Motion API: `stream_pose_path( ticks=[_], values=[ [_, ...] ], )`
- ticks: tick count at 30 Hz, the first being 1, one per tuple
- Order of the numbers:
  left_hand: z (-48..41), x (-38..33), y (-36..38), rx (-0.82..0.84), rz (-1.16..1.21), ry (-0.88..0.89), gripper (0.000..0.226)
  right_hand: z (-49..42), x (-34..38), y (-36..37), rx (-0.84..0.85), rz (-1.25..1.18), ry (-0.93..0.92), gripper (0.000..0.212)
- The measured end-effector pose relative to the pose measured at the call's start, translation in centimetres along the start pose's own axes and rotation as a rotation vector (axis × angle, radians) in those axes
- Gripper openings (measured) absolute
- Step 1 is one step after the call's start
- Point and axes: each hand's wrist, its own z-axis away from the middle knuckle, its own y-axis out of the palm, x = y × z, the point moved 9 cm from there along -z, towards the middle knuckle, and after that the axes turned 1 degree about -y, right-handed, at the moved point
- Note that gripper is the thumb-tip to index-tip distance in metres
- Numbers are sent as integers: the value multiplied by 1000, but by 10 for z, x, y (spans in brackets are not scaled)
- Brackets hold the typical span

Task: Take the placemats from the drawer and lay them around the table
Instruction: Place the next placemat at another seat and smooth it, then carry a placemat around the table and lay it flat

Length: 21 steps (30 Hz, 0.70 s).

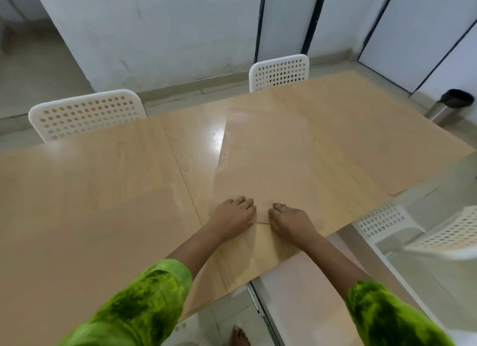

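Both grips, left hand [233, 212] and right hand [290, 220], press flat on one placemat [271, 165].

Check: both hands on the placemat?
Yes, the left hand and right hand both press flat on the near edge of the placemat.

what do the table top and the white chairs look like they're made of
Table top: seemingly wood-look laminate, pale grain print with a glossy glare patch. White chairs: likely moulded plastic, matte, with perforated backs and rounded edges.
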Motion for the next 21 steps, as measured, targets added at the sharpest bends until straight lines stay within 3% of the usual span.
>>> stream_pose_path(
  ticks=[3, 7, 14, 17, 21],
  values=[
    [-6, -6, 0, -17, -86, 45, 44, 3, 3, -9, -31, 16, -55, 33],
    [-10, -11, -3, -77, -156, 122, 42, 9, 6, -12, 62, -105, -64, 32],
    [-5, -13, -31, -199, -160, 162, 22, 9, -9, -12, 61, -141, -47, 37],
    [-7, -15, -31, -240, -104, 156, 24, 10, -13, -13, 58, -177, -45, 35],
    [-5, -15, -6, 92, -28, 12, 59, 12, -12, -15, 77, -178, -56, 41]
  ],
)
